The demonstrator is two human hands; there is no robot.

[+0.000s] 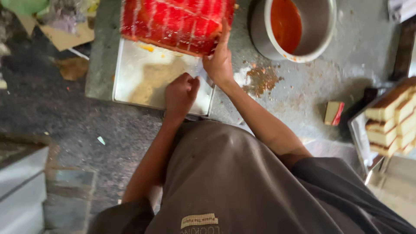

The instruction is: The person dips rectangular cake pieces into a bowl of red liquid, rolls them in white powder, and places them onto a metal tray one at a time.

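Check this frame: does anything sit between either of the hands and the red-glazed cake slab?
Nothing visible does. The right hand already rests against the red-glazed cake slab; only bare, crumb-dusted metal tray separates it from the fisted left hand.

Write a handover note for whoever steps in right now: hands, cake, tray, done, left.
Left hand: closed in a fist over the tray; what it holds can't be seen.
Right hand: fingers flat against the near edge of the red-glazed cake.
Cake sits on the tray's far end; the near part is bare, with crumbs.
Pot with red glaze stands to the right; sliced cake lies on another tray at far right.
Done: cake glazed.
Left: cake uncut.
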